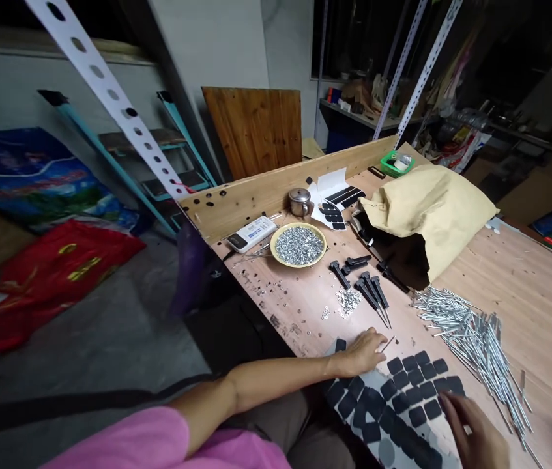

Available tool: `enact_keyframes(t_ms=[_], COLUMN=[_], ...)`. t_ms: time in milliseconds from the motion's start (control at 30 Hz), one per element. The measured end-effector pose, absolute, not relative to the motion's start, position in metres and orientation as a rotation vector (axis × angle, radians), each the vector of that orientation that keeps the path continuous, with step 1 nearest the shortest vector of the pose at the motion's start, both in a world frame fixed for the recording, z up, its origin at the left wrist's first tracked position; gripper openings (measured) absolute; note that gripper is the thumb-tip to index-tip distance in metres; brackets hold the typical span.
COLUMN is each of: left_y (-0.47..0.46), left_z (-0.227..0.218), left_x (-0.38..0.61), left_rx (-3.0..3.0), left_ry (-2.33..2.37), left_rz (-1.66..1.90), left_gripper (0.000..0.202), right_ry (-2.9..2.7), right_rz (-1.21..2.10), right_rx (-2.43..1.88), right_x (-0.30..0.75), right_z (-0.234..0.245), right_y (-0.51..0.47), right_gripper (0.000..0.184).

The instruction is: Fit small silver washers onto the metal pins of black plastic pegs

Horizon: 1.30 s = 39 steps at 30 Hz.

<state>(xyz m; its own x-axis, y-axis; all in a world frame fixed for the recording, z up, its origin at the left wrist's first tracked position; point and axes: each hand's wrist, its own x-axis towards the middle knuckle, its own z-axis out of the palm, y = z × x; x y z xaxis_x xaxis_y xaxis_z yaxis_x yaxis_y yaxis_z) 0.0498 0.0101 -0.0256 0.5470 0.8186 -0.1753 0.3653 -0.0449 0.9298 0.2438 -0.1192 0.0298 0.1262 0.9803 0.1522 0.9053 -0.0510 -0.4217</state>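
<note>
Pad sheet (378, 384) lay at the near edge of the counter (539, 306), black pads on it. Right hand (476, 433) sat over its corner, fingers spread. Left hand (361, 354) rested just beside it; whether it pinched the thin metal pin (388, 343) could not be told.

Black pads (415, 376) on grey backing (373, 379); pink sleeve (129, 443).

The left hand (361, 353) had a narrow way up the pale wooden workbench (539, 306), between a small heap of silver washers (348, 301) and a loose pile of thin silver metal rods (466, 345) (tight going, with black T-shaped pinned parts (368, 290) lying across it). Those rods hemmed the right hand (476, 433) on its right.
</note>
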Motion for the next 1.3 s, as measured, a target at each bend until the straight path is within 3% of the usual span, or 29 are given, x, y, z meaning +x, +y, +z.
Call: enact_keyframes(t_ms=[100, 300, 733, 833, 1000, 1100, 1167, 1300], left_y=[0.016, 0.037, 0.023, 0.017, 0.013, 0.011, 0.010, 0.008], left_z=[-0.026, -0.021, 0.019, 0.030, 0.029, 0.016, 0.005, -0.008], left_x=[0.037, 0.015, 0.003, -0.001, -0.015, -0.035, -0.049, -0.070], left_rx=[1.684, 1.790, 2.123, 2.369, 2.678, 2.694, 2.530, 1.826], left_ry=[1.028, 1.045, 0.940, 0.825, 0.610, 0.597, 0.738, 1.060], left_rz=[0.548, 0.765, 0.915, 0.992, 1.082, 0.948, 0.896, 0.829], left_gripper=[0.031, 0.022, 0.030, 0.037, 0.027, 0.023, 0.020, 0.017], right_ry=[-1.896, -1.939, -1.976, -1.850, -1.539, -1.432, -1.424, -1.703], right_rz=[0.106, -0.062, -0.252, -0.035, 0.992, 1.342, 1.290, 0.743], right_rx=[-2.056, -2.326, -2.407, -2.328, -1.961, -1.842, -1.828, -1.777], right_x=[0.214, 0.174, 0.176, 0.180, 0.165, 0.153, 0.147, 0.134], right_z=[0.022, -0.005, 0.010, 0.029, 0.050, 0.044, 0.032, -0.002], right_y=[-0.031, 0.052, 0.029, 0.008, -0.040, -0.043, -0.031, 0.001], right_gripper=[0.050, 0.032, 0.028, 0.028, 0.045, 0.049, 0.053, 0.048])
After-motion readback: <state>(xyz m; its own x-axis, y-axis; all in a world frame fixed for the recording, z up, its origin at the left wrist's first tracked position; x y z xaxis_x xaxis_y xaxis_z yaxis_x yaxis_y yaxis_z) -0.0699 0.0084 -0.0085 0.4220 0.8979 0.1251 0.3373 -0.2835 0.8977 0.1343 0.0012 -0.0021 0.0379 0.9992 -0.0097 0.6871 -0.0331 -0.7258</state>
